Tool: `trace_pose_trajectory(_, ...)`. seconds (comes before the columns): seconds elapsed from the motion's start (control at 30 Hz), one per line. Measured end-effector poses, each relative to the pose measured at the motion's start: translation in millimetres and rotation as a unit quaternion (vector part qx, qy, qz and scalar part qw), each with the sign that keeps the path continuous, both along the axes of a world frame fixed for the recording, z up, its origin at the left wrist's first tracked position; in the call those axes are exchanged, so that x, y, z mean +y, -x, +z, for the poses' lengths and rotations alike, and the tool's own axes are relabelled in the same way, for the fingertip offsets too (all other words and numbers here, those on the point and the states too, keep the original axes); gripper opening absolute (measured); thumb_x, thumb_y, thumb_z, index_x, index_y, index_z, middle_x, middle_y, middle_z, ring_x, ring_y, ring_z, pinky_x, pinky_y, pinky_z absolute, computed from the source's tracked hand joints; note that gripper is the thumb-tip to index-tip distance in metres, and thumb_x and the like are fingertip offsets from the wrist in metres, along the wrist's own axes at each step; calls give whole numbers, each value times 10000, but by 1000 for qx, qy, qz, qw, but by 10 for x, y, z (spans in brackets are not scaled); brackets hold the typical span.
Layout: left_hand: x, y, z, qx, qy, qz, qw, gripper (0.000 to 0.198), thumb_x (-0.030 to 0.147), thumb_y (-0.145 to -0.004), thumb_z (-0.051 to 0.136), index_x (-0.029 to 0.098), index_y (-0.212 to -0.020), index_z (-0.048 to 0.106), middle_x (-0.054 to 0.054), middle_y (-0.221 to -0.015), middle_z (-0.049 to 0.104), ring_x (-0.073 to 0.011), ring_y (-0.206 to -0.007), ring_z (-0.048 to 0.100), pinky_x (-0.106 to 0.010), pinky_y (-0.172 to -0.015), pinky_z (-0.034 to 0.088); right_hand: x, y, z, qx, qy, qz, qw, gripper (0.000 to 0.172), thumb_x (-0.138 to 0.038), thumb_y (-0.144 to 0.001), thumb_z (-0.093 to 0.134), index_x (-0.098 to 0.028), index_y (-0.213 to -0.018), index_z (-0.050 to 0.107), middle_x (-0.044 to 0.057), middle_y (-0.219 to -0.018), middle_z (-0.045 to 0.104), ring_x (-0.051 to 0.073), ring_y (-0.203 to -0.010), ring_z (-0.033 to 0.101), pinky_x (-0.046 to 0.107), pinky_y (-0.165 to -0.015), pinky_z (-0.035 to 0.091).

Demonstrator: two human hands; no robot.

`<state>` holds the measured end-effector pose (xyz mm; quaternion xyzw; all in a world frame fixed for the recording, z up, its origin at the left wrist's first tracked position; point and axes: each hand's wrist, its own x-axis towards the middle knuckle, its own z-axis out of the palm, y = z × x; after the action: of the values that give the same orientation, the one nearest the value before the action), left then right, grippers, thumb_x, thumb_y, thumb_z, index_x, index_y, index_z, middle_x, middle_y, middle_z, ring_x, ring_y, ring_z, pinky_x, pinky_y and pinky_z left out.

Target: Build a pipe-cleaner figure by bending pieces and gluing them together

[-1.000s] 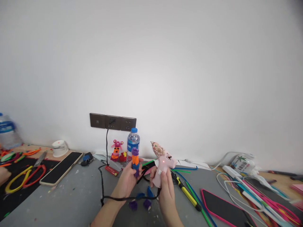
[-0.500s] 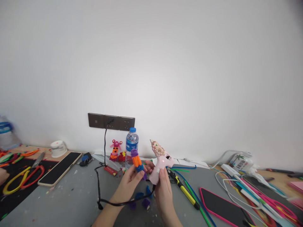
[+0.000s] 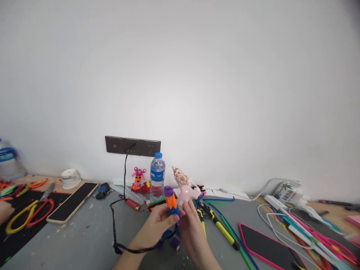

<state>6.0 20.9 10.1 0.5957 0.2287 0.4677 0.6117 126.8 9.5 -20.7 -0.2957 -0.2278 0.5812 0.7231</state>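
Note:
In the middle of the head view, my left hand (image 3: 154, 227) pinches a small fuzzy pipe-cleaner figure (image 3: 171, 199), with a purple top, orange middle and blue and purple lower part. Close beside it, my right hand (image 3: 194, 230) is wrapped around a pink glue gun (image 3: 186, 193), whose crusted nozzle points up and left. A small red light glows on the gun. The two hands almost meet, and part of the gun's grip is hidden. Blue and purple fuzzy pieces (image 3: 175, 243) lie on the table below them.
A black cord (image 3: 114, 225) runs across my left forearm from the wall socket (image 3: 132, 146). Behind stand a water bottle (image 3: 157, 176) and a pink-orange figure (image 3: 137, 180). Pliers (image 3: 223, 228), phones (image 3: 73, 202) and scissors (image 3: 42, 210) lie around. Someone's hand (image 3: 5, 210) is at far left.
The pipe-cleaner figure has moved right and slightly down. The glue gun has shifted left and lower, so both hands are closer together, and the pliers' second handle now shows.

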Motion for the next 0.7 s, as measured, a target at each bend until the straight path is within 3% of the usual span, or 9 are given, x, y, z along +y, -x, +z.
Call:
trace_pose_trajectory(0.13, -38, 10, 91, 9, -4, -10, 1000, 355, 471, -795, 716, 144, -921, 772, -81, -891, 726, -218, -861, 616, -291, -807, 470, -26, 0, 86, 19, 53, 28, 998, 436, -457, -543, 889, -286, -905, 717, -17, -788, 735, 206, -899, 696, 286, -755, 550)
trace_pose_trajectory(0.33, -76, 38, 106, 16, -25, 6, 1000, 341, 441, -830, 683, 140, -974, 759, -85, -924, 719, -238, -918, 621, -309, -851, 468, -27, 1, 89, -18, 14, 34, 999, 438, -472, -624, 838, -240, -975, 715, 45, -944, 760, 248, -971, 678, 348, -833, 531)
trace_pose_trajectory(0.47, -92, 103, 176, 35, -41, 20, 998, 350, 455, -832, 672, 149, -979, 759, -84, -913, 714, -221, -852, 617, -286, -770, 483, 21, -42, -7, -91, -47, 14, 995, 413, -510, -720, 746, -231, -1024, 719, 66, -1079, 735, 274, -1051, 648, 366, -861, 519)
trace_pose_trajectory(0.57, -99, 166, 268, 44, -39, 36, 998, 370, 482, -819, 673, 146, -943, 766, -91, -888, 728, -231, -843, 628, -296, -771, 494, 70, -71, -82, -193, -64, -41, 978, 381, -459, -708, 768, -229, -1010, 727, 54, -1034, 745, 268, -993, 662, 347, -842, 521)
trace_pose_trajectory(0.7, -109, 229, 346, 44, -48, 46, 997, 410, 523, -794, 680, 142, -909, 774, -94, -878, 734, -239, -833, 635, -319, -808, 493, 128, 78, -111, -282, -98, -26, 954, 329, -408, -724, 770, -188, -964, 726, 75, -946, 748, 302, -974, 652, 393, -856, 522)
